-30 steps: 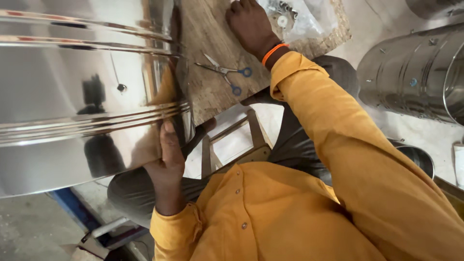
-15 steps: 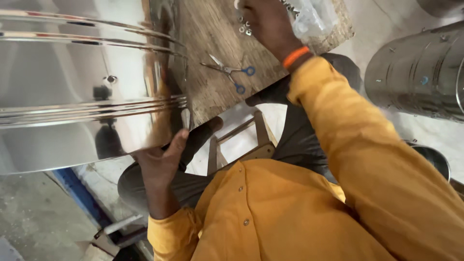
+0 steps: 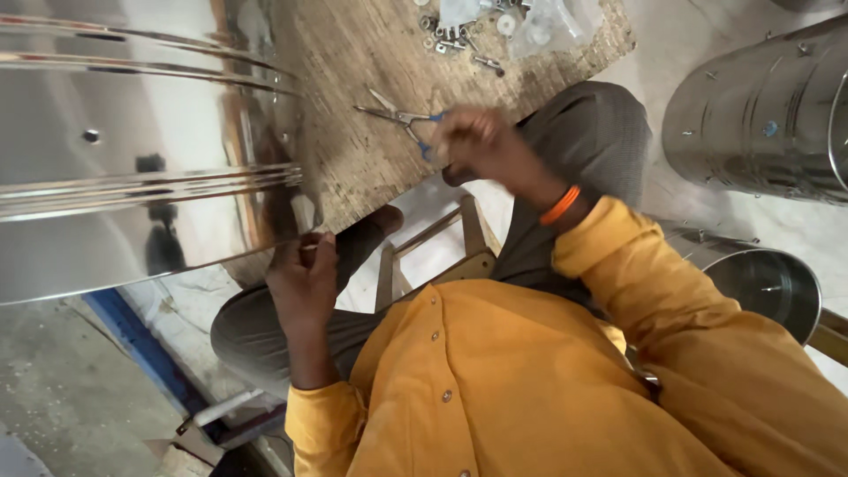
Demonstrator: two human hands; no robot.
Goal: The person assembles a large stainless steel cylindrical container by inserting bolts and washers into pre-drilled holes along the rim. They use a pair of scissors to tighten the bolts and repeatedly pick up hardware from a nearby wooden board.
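Note:
A large shiny steel drum [image 3: 132, 150] lies on its side across the left, with ribbed bands and a small hole in its wall. My left hand [image 3: 305, 278] is at its lower rim, fingers curled against the edge. My right hand [image 3: 477, 146], blurred and with an orange wristband [image 3: 561, 205], hovers over the near edge of a worn wooden board [image 3: 353, 177]. Its fingers are bunched; whether they hold anything is hidden by the blur. Blue-handled pliers [image 3: 397, 115] lie on the board just left of that hand.
Loose screws and washers [image 3: 459, 35] lie beside a clear plastic bag [image 3: 552, 18] at the board's far end. A second steel drum [image 3: 760, 115] stands at the right, with an open steel vessel [image 3: 768, 283] below it. A wooden stool frame [image 3: 433, 252] sits between my knees.
My right hand has come back from the pile of fasteners at the board's far end toward me, past the pliers. My left hand has gone from flat on the drum's edge to curled at its rim.

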